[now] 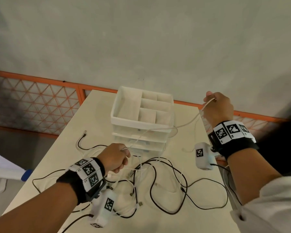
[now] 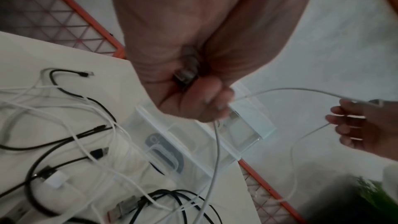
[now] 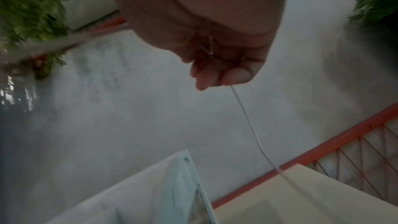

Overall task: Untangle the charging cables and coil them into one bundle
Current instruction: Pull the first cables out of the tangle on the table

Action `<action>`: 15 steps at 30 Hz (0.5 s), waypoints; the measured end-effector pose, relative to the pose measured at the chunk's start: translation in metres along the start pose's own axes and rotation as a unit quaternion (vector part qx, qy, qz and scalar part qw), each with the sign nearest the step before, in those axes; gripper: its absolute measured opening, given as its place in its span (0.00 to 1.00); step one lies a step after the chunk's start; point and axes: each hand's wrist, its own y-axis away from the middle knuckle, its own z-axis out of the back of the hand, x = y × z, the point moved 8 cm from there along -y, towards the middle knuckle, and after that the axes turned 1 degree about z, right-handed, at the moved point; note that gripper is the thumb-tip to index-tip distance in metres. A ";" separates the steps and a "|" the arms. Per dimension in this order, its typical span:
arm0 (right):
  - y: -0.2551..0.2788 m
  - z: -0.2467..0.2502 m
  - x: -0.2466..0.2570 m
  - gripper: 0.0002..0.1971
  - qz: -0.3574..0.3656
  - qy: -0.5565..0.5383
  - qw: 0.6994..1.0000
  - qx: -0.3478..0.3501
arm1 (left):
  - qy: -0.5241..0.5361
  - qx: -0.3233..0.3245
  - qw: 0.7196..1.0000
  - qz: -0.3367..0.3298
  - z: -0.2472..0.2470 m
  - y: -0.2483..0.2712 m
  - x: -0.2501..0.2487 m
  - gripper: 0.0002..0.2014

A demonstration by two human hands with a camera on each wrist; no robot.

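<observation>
The left hand (image 1: 115, 158) is low and close to the body, with its fingers curled tight into a fist around a thin white cable (image 1: 188, 122). The right hand (image 1: 218, 107) is lifted higher and farther out to the right, and its fingers and thumb pinch the same cable. Both forearms reach forward, and each wrist wears a black band.

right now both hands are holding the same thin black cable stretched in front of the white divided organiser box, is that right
Not quite: the cable is white, not black. The head view shows the thin white cable running from the left hand up to the right hand, passing in front of the white divided organiser box. The thin black cables lie loose on the cream table, unheld.
</observation>
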 end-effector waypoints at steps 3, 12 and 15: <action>-0.001 -0.032 -0.005 0.19 0.041 -0.106 0.989 0.098 | 0.022 0.005 1.000 -0.007 0.003 0.001 -0.002 0.12; 0.041 -0.093 -0.115 0.34 -0.030 0.150 0.942 0.300 | 0.032 -0.058 0.993 -0.094 0.026 0.017 -0.031 0.15; 0.063 -0.074 -0.082 0.26 0.029 0.056 0.961 0.269 | 0.025 -0.065 0.991 -0.116 0.024 0.025 -0.044 0.15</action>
